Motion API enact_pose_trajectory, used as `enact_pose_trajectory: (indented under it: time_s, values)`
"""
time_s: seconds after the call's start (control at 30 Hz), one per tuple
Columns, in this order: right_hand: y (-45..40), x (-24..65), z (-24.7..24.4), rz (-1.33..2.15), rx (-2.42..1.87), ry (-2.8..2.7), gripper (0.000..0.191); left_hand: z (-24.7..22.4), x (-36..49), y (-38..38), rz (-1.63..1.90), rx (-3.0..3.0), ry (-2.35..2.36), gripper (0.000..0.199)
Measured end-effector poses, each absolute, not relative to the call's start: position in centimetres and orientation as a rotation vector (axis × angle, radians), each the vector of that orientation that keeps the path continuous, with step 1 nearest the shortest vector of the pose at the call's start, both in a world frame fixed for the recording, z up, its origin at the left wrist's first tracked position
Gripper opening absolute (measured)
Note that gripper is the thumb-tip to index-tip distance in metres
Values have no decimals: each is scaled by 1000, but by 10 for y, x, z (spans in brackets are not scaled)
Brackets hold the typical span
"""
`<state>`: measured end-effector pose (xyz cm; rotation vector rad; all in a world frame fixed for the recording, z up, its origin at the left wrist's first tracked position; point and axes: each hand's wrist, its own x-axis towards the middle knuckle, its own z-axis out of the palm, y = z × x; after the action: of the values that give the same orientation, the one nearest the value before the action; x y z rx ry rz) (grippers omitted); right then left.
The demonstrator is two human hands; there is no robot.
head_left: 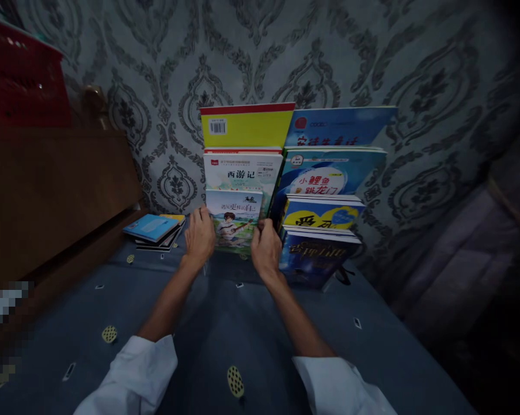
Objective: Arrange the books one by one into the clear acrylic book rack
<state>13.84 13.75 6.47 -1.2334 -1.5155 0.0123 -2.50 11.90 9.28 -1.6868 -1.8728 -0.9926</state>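
Between my hands stands a small book (236, 222) with a guitar-playing figure on its cover. My left hand (200, 235) grips its left edge, and my right hand (266, 246) grips its right edge, fingers curled. Right behind it rises a white book (242, 167) in a stepped stand of books, with a yellow book (246, 129) at the back. Beside my right hand is the stand's right column: a dark blue book (318, 259) in front, then a yellow and blue book (320, 213), a teal book (335, 167) and a blue book (341, 124).
A low stack of books (154, 227) lies left of my left hand, on the dark patterned cloth (199, 357). At the left stands brown wooden furniture (48, 196) with a red bag (24, 75) above. Patterned wallpaper (164, 75) closes the back. Pale fabric (462, 253) hangs at right.
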Motion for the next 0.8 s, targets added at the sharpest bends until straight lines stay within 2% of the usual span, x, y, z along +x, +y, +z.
enact_pose_trajectory:
  time_s: [0.17, 0.3, 0.5, 0.8]
  values:
    - [137, 139, 66, 1, -1185, -1505, 11, 84, -28, 123, -1076, -1717, -1838, 46]
    - [134, 140, 69, 37, -1126, -1457, 20, 78, -32, 125, -1257, -1761, -1646, 57]
    - [131, 139, 76, 41, -1010, -1452, 37, 78, -34, 127, -1359, -1871, -1427, 54]
    - [135, 139, 74, 70, -975, -1580, 43, 82, -34, 127, -1386, -1912, -1434, 53]
